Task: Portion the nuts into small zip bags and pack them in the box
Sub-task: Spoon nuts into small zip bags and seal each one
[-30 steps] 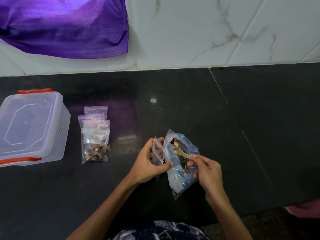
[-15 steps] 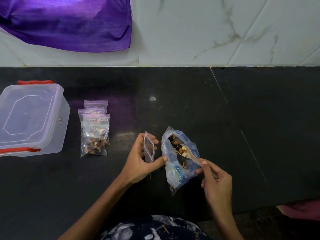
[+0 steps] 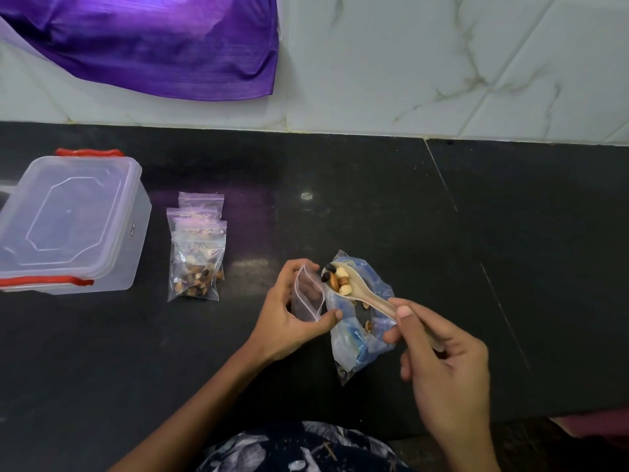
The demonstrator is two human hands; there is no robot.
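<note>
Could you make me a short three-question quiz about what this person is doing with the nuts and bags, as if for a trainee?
1. True or false: the clear plastic box with red clips has its lid off.
2. Which hand holds the pale wooden spoon loaded with mixed nuts?
A. left hand
B. right hand
C. neither
3. Fill in: the left hand holds open a small, empty clear ____ beside the spoon's bowl.

Key
1. False: the lid sits on the box.
2. B: the right hand grips the handle over the large crumpled blue-tinted bag.
3. Zip bag. Filled small bags lie beside the box.
</note>
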